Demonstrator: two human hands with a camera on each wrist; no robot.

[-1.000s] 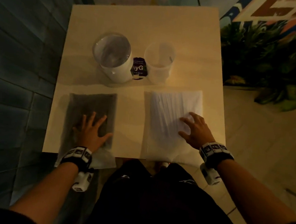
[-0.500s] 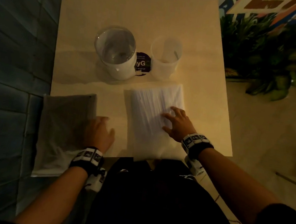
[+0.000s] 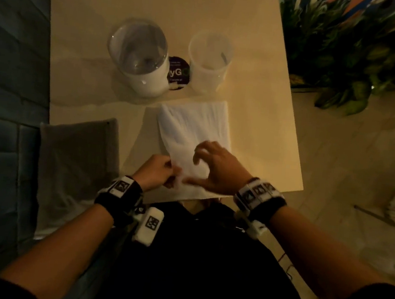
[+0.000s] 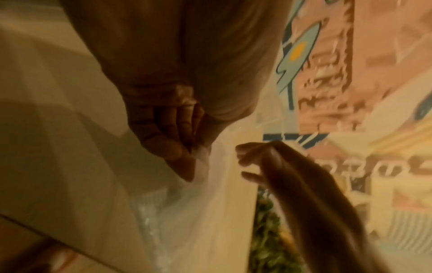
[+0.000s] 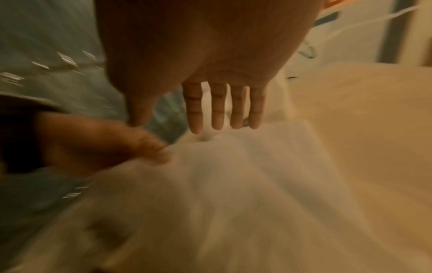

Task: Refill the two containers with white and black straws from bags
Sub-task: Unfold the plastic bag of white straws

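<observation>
A clear bag of white straws [image 3: 194, 127] lies on the table in front of me. My left hand [image 3: 164, 172] pinches its near left edge [image 4: 198, 157]. My right hand [image 3: 204, 164] hovers just above the bag's near end with its fingers spread and holds nothing [image 5: 222, 110]. The bag of black straws [image 3: 78, 158] lies at the left, hanging over the table's left and near edges. Beyond the bags stand two containers: a wide glass-topped one with a white base [image 3: 140, 53] and a translucent white cup [image 3: 209, 58], both look empty.
A dark round sticker or coaster [image 3: 179, 73] sits between the containers. The beige table [image 3: 258, 95] ends at my lap. Potted plants [image 3: 359, 56] stand to the right on the floor, and a dark tiled wall [image 3: 10, 68] runs along the left.
My left hand left the black straw bag and moved right to pinch the white bag's edge. My right hand lifted off the white bag and drew back toward its near end.
</observation>
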